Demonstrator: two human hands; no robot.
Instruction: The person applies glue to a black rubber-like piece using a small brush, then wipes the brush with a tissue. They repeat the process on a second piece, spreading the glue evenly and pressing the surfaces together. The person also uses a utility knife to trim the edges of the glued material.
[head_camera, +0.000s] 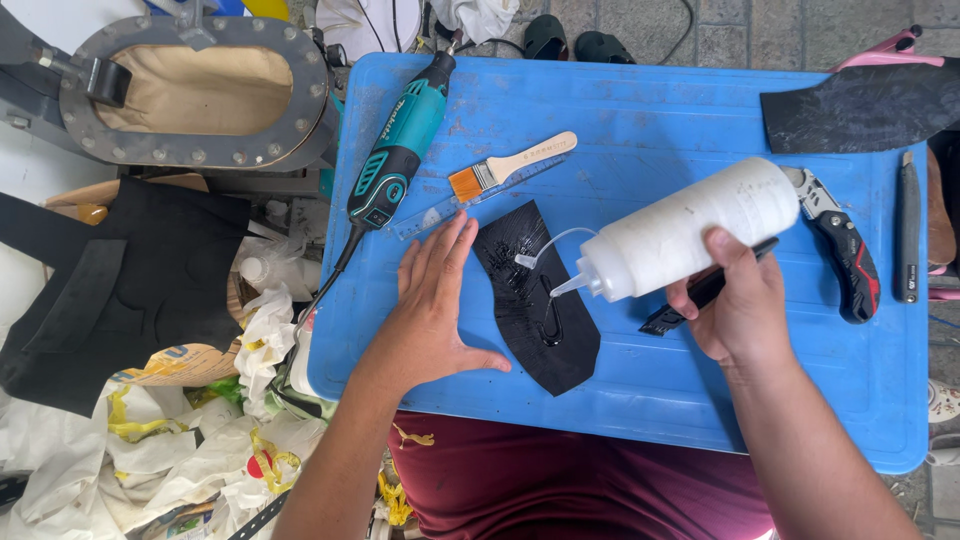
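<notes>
On the far left, beside the blue table (640, 400), lie black scraps (120, 290) and crumpled bags (200, 440), with a grey metal frame (200, 90) above them. On the table's left edge rests a teal rotary tool (400, 150), and beside it a clear ruler (440, 212) and a small brush (510, 165).

The left hand (435, 310) lies open and flat on the table, fingers spread, just beside the left edge of the sole piece (535, 300), which lies near the middle of the table. This black piece looks thin and flexible, probably light, so it could slide; its top is wet with clear glue, so it seems best held by the dry rim or pinned from the side.

The right hand (740, 305) is closed around the white bottle (680, 230), tilted nozzle-down over the piece, and also clasps a black-handled tool (700, 295). The bottle looks soft-walled and squeezable, best gripped around its middle.

Further right lie a folding knife (845, 250), a dark pen-like tool (907, 230) and a black sheet (860, 105).
</notes>
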